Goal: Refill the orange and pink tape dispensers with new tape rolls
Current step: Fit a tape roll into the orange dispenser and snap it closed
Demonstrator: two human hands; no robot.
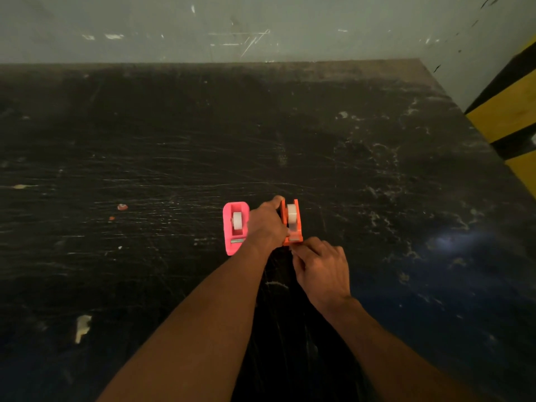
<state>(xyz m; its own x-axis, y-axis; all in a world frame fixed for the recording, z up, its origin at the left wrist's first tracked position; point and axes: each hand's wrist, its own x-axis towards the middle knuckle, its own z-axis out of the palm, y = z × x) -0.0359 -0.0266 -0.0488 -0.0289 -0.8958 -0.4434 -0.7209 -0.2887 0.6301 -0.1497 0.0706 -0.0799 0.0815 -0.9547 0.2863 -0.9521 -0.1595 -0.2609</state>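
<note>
Left hand [268, 224] gripped the orange dispenser [298, 221] from its left side; right hand [322, 268] pinched the tape end [295, 238] at its near edge.

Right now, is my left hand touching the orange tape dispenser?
Touching. The head view shows the left hand gripping the orange tape dispenser, pressed against its left wall with a fingertip at the far end and no gap between them.

Pink dispenser [235, 227] and orange dispenser [292, 223] side by side, each loaded with white tape.
</note>
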